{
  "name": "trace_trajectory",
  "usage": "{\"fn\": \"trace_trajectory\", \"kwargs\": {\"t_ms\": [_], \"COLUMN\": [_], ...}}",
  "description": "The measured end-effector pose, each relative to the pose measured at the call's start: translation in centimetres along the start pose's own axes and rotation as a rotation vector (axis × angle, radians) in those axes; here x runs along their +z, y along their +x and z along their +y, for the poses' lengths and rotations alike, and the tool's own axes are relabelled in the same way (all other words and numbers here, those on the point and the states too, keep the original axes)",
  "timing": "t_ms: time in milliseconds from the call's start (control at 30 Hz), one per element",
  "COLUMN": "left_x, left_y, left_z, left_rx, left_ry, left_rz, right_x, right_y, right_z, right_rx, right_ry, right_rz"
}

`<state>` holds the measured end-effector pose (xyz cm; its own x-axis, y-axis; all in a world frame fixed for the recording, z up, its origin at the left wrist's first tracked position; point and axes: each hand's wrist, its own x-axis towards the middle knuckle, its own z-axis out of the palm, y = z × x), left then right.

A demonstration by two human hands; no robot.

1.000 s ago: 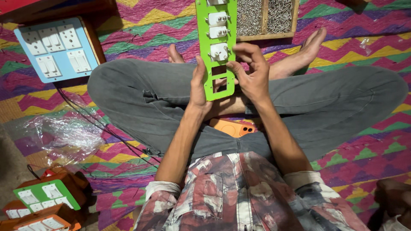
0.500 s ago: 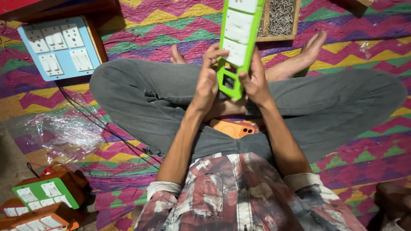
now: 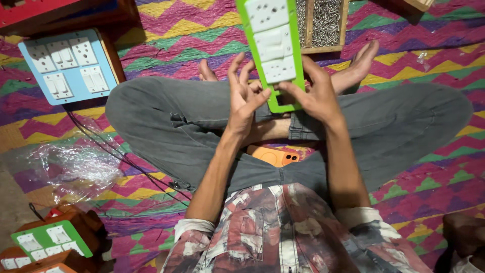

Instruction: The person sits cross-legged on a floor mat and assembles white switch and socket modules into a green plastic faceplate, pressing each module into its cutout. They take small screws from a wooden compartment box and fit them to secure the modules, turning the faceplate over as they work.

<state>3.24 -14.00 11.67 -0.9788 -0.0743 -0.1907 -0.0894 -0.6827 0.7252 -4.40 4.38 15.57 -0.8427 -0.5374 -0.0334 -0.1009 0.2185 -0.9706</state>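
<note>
Quick update from our floor setup. We've got the long green switch plate (image 3: 271, 104) held up over our crossed legs, face toward us, with its top running out of the camera's view. It has white socket and switch modules (image 3: 279, 69) clipped in down its length. Below the lowest one is an open rectangular slot (image 3: 284, 98) with nothing in it.

Our right hand (image 3: 316, 96) has the plate's lower right corner, fingers wrapped behind it and thumb pressed on the front beside that open slot, so it's clamped on properly. Our left hand (image 3: 242, 96) is at the plate's lower left edge. Only the thumb touches the green frame, and the other fingers (image 3: 233, 63) are fanned apart in the air.

Our read is that we're partway through populating the plate and the bottom slot is the one left. Whatever goes in next needs the left hand to close on the plate or grab a part, while the right keeps it from twisting.

Around the plate:
- Straight below it in our lap is an orange phone (image 3: 275, 155).
- Just behind its upper right is a wooden tray of screws (image 3: 323, 23).
- Well off to its left is a light blue switchboard (image 3: 65, 65).
- Down and left of the plate are some crumpled clear plastic (image 3: 76, 162) and a black cable (image 3: 101, 146).
- Farther that way is a small green board on a wooden box (image 3: 50, 237).

Everything sits on the zigzag mat (image 3: 429, 50).
</note>
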Motion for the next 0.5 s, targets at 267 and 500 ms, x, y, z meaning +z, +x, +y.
{"fn": "trace_trajectory", "kwargs": {"t_ms": [267, 500], "left_x": [-0.8, -0.7], "left_y": [-1.8, -0.6], "left_z": [-1.3, -1.3], "left_rx": [-0.345, -0.33], "left_ry": [0.014, 0.144], "left_rz": [-0.017, 0.143], "right_x": [-3.5, -5.5], "right_y": [1.8, 7.6], "right_z": [-3.8, -1.6], "right_rx": [0.061, -0.051], "right_ry": [-0.246, -0.445], "right_rz": [-0.072, -0.054]}}
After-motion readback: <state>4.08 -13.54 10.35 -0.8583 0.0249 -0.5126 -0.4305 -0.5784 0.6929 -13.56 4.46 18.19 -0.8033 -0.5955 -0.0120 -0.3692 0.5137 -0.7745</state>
